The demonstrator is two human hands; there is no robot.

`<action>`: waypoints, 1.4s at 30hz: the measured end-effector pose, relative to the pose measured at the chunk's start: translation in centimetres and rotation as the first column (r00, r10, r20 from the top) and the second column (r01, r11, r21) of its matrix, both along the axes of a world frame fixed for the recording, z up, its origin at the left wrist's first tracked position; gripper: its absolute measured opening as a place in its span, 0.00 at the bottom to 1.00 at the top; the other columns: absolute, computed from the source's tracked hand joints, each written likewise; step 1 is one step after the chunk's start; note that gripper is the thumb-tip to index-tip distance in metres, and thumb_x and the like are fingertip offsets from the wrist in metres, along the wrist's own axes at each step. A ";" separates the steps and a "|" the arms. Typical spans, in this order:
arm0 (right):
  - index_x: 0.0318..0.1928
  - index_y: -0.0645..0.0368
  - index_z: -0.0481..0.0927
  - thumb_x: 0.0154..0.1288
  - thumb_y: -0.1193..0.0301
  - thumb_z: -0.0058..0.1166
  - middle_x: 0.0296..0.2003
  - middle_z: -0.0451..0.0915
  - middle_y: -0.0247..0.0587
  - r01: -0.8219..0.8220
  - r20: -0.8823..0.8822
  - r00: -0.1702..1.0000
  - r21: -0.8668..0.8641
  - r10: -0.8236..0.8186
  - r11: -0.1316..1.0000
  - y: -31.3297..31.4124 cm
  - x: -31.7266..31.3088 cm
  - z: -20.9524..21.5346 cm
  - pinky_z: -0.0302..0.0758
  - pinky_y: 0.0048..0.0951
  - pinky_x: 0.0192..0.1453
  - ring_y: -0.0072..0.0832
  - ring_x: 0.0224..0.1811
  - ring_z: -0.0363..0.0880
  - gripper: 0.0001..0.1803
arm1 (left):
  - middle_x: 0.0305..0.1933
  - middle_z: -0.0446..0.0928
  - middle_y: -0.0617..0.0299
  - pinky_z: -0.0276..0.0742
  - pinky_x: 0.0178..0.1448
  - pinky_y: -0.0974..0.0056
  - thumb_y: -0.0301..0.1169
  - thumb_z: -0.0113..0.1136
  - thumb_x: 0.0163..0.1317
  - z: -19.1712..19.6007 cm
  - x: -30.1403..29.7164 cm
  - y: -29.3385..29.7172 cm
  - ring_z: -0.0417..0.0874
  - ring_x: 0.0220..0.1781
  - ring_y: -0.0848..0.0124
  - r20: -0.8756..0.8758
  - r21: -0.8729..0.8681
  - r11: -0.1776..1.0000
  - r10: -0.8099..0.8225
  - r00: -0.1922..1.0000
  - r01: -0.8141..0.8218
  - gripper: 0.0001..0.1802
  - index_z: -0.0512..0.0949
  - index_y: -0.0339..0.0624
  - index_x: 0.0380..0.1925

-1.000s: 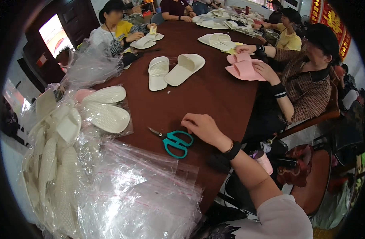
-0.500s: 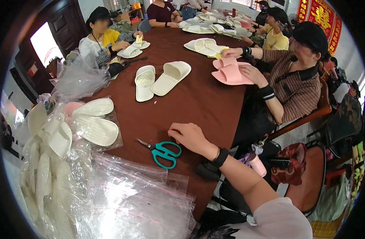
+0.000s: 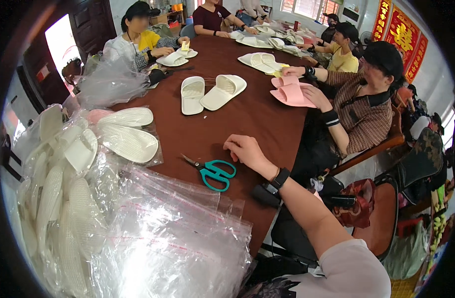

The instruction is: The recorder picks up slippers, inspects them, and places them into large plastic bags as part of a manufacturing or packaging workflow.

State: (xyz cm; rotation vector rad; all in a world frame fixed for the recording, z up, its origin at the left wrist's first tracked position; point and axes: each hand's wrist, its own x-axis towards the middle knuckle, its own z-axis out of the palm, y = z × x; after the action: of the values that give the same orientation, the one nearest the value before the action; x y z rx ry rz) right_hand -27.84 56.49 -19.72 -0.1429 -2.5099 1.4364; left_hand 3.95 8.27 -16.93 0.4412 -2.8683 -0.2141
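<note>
My right hand (image 3: pixel 246 152) reaches over the brown tablecloth, fingers loosely bent and a little apart, holding nothing. Just beside its fingertips lie scissors (image 3: pixel 218 175) with teal handles, their blades pointing left. Beyond the hand, a pair of cream slippers rests on the cloth: one slipper (image 3: pixel 192 103) and its mate (image 3: pixel 222 94), with a thin thread by them. Clear plastic bags (image 3: pixel 173 233) are stacked at the near edge. Left of these is a heap of cream slippers in clear bags (image 3: pixel 58 198). My left hand is out of the picture.
At right, a seated co-worker handles pink slippers (image 3: pixel 293 93). Across the table, another person works on white slippers (image 3: pixel 173 58) by crumpled clear plastic (image 3: pixel 106 82). More slippers (image 3: pixel 260 41) and people are at the far end. A brown chair (image 3: pixel 379 218) stands at right.
The view has shifted, so the table's things sit a little higher and further right. My right hand stays by the scissors. The scissors and the slipper pair have not been moved.
</note>
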 end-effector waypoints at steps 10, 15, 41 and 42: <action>0.35 0.63 0.82 0.70 0.69 0.50 0.18 0.78 0.34 0.060 -0.018 0.998 -0.146 -0.063 0.988 0.5 -0.3 -0.9 0.69 0.21 0.20 0.17 0.17 0.74 0.11 | 0.78 0.55 0.55 0.41 0.75 0.32 0.62 0.42 0.68 -0.8 0.5 -1.2 0.49 0.80 0.49 -0.002 -0.061 0.998 -0.031 1.000 0.031 0.41 0.60 0.47 0.72; 0.37 0.61 0.81 0.73 0.65 0.49 0.17 0.75 0.30 0.061 0.018 0.998 -0.148 -0.059 0.987 0.7 0.1 -0.3 0.59 0.17 0.16 0.12 0.13 0.67 0.13 | 0.77 0.56 0.53 0.41 0.74 0.30 0.63 0.45 0.66 -2.2 0.7 -1.8 0.50 0.79 0.46 -0.081 -0.013 0.999 -0.053 0.995 0.052 0.43 0.60 0.48 0.73; 0.60 0.60 0.75 0.74 0.55 0.49 0.52 0.80 0.46 -0.561 -0.157 0.821 -0.042 0.549 0.826 -8.0 7.8 5.3 0.73 0.30 0.59 0.32 0.53 0.78 0.24 | 0.79 0.49 0.51 0.43 0.80 0.51 0.52 0.40 0.74 2.5 10.8 -3.7 0.48 0.79 0.53 -0.486 0.872 0.393 0.626 0.610 0.292 0.37 0.53 0.41 0.74; 0.67 0.61 0.68 0.73 0.54 0.49 0.63 0.72 0.51 -0.612 0.005 0.790 -0.063 0.613 0.788 -8.4 10.0 7.1 0.61 0.34 0.71 0.39 0.65 0.69 0.31 | 0.79 0.49 0.51 0.44 0.80 0.52 0.54 0.41 0.73 -1.2 9.6 -4.2 0.49 0.79 0.54 -0.417 0.909 0.298 0.620 0.665 0.292 0.38 0.53 0.41 0.74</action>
State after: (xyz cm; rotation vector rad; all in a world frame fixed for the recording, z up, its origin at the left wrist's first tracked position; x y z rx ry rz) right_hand -17.86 48.11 -12.59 0.7252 -2.6610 1.7257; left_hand 13.57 4.05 -18.09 0.6577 -1.4854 -1.6945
